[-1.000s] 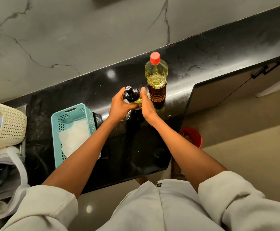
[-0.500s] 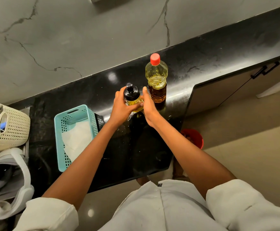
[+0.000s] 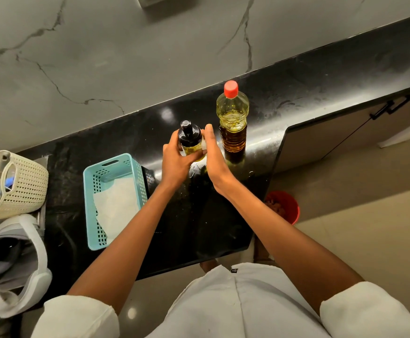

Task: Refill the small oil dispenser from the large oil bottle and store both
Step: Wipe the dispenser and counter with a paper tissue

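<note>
Black stone counter [image 3: 321,93], centre frame: the left hand [image 3: 177,162] grasps the small oil dispenser [image 3: 190,140], just left of the capped large oil bottle [image 3: 232,123]. The right hand [image 3: 215,159] lies against the dispenser's other side, thumb straight. Its fingers are hidden, so I cannot tell its grip. A teal basket [image 3: 89,191] sits left, and the counter edge half-covers a red bucket [image 3: 289,208].
</note>
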